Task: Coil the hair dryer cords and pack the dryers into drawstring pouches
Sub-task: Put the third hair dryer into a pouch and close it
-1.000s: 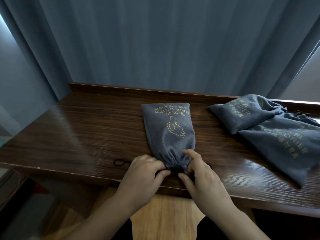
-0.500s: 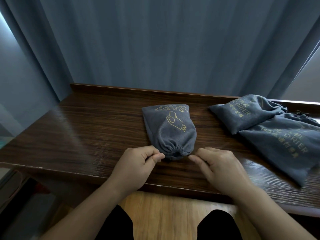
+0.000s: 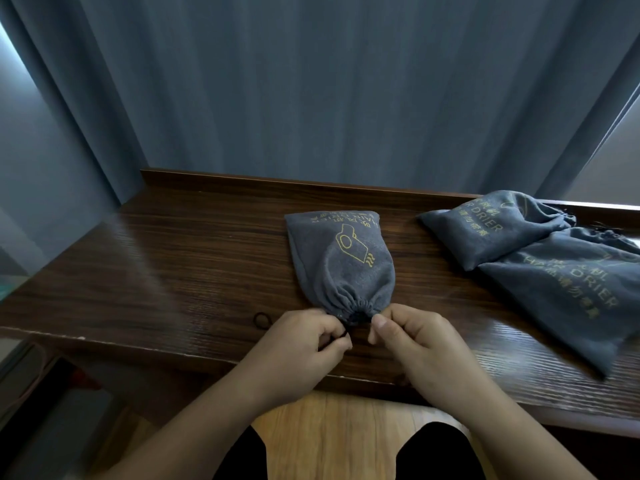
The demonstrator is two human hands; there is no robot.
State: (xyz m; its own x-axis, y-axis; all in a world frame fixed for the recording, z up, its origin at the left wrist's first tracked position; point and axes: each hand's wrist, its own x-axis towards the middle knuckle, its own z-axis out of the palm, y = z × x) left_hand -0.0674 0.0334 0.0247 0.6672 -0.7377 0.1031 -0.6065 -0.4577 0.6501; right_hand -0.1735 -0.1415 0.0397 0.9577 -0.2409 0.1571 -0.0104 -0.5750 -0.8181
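Dark wooden surface point(image 3: 173, 271) is carrying everything, and at its near edge the left hand point(image 3: 298, 344) and right hand point(image 3: 415, 344) are each pinching the black drawstring point(image 3: 355, 318) in a narrow grip. Just beyond them the grey pouch point(image 3: 341, 261) is lying with its mouth gathered shut, while two more pouches point(image 3: 540, 258) are lying far right before blue curtains point(image 3: 311, 81).

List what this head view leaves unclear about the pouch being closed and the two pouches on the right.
- Contents of the middle pouch: hidden by its grey cloth.
- Its cord: mostly covered by the left hand and right hand; whether it is knotted cannot be told.
- Front right pouch: its mouth is cut off by the frame's edge.
- Rear right pouch: contents hidden by cloth.
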